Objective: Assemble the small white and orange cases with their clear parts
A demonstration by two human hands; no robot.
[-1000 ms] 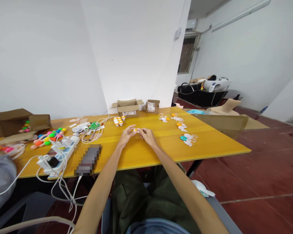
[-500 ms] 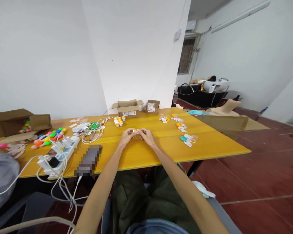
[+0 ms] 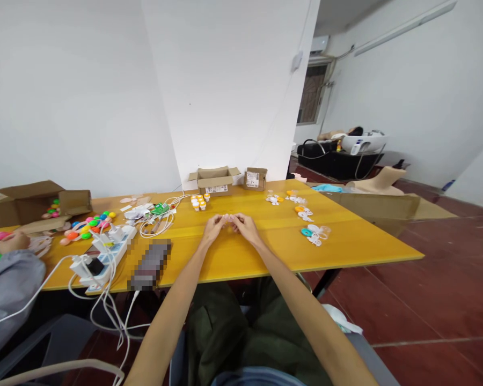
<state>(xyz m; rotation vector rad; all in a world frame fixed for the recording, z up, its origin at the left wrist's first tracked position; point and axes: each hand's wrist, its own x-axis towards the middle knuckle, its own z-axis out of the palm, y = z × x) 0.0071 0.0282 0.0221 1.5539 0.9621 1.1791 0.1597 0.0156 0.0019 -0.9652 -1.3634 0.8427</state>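
Note:
My left hand [image 3: 213,228] and my right hand [image 3: 244,227] meet over the middle of the yellow table [image 3: 346,244], fingers pinched together on a tiny white piece [image 3: 226,217] held between them. Earlier frames showed an orange spot on it; here it is too small to make out. A cluster of small orange-and-white pieces [image 3: 198,201] stands just beyond my hands. More white, orange and teal round pieces [image 3: 310,231] lie to the right.
Two open cardboard boxes [image 3: 214,180] [image 3: 255,178] sit at the table's back. To the left are a power strip with cables [image 3: 100,257], a dark blurred device [image 3: 149,264], coloured balls [image 3: 88,222] and a box [image 3: 28,201]. Another person's grey sleeve [image 3: 8,284] reaches in at far left.
My hands stay together on the small piece, fingers shifting slightly. The view has tilted a little. The other person's hand at far left has come further into view.

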